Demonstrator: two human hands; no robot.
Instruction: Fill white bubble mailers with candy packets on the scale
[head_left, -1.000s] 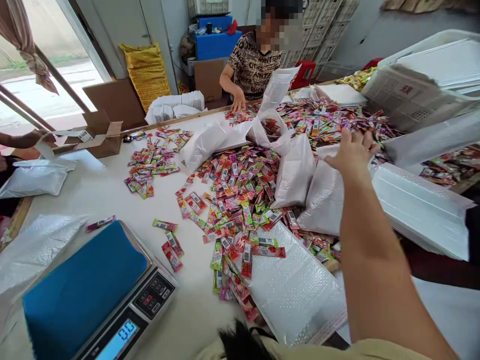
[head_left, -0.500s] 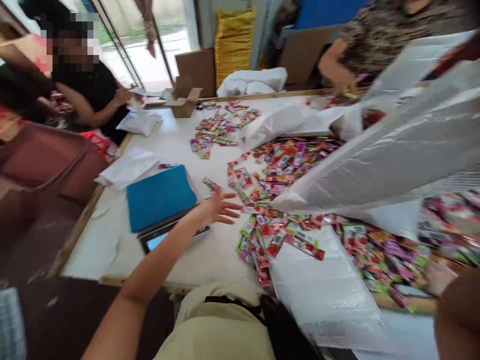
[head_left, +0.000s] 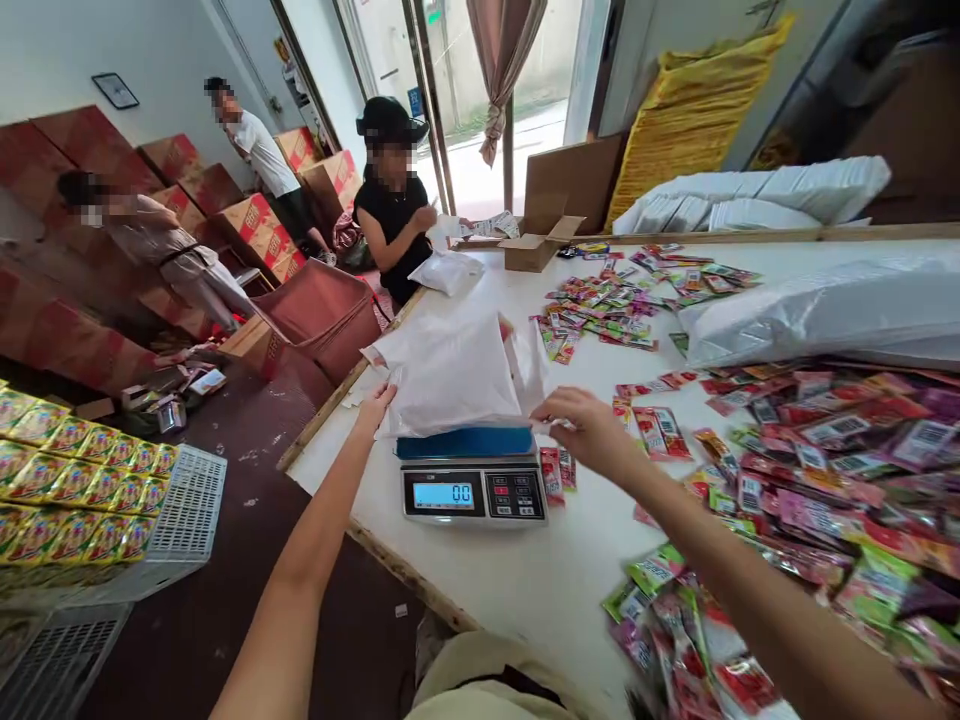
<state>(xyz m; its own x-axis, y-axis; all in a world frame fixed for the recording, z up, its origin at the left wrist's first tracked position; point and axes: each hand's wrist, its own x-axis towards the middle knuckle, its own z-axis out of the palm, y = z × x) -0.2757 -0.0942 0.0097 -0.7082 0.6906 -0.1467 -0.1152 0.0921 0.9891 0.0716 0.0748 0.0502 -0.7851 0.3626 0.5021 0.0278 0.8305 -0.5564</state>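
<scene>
A full white plastic bag (head_left: 454, 375) is held over the blue plate (head_left: 427, 443) of a digital scale (head_left: 474, 495), whose display reads 0.0. My left hand (head_left: 377, 402) is closed on the bag's left edge. My right hand (head_left: 577, 420) pinches the bag's right edge near its lower corner. Whether the bag touches the plate I cannot tell. A few candy sachets (head_left: 551, 475) lie beside the scale, and a large heap of colourful sachets (head_left: 817, 450) spreads over the table to the right.
Across the table stands a person in black (head_left: 390, 220), near another white bag (head_left: 448, 272) and an open cardboard box (head_left: 540, 243). White bags (head_left: 765, 195) are stacked along the back edge. A crate of yellow packs (head_left: 180, 500) stands at the left.
My view has swung left. My left hand, earlier open above the scale, now grips a full white bag with my right hand. The large plastic sheet that was raised on the right now lies lower.
</scene>
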